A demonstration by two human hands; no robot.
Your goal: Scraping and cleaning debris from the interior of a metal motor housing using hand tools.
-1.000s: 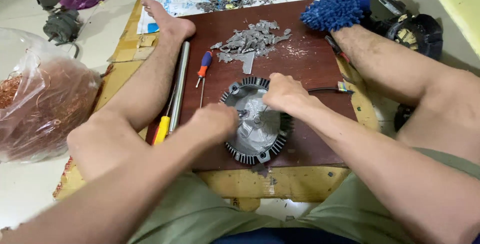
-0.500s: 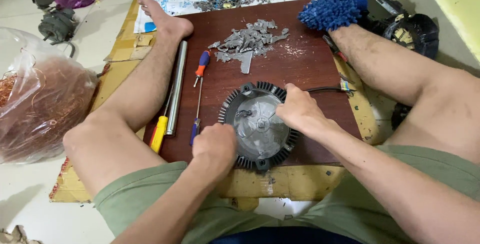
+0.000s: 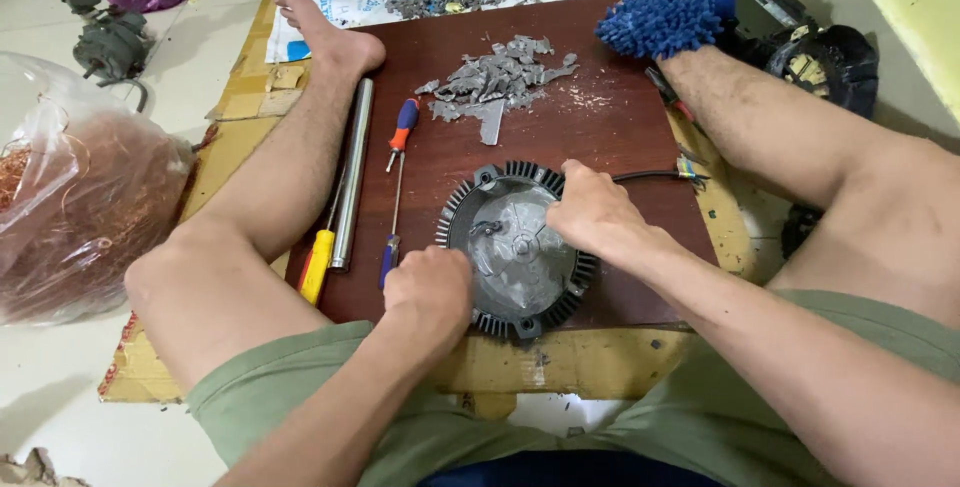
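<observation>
On the dark brown board [image 3: 600,117] between the person's legs lies a round finned metal housing [image 3: 515,247], the right hand [image 3: 592,212] closed in a grip on its upper rim, the left hand [image 3: 430,289] fisted around a blue-handled screwdriver [image 3: 389,259] beside it.

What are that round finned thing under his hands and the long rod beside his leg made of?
The round finned housing looks like cast metal, probably aluminium: dull grey face, dark ribbed rim. The rod seems polished steel, since it is smooth, silvery and reflective. The left hand and right hand rest on the housing.
</observation>
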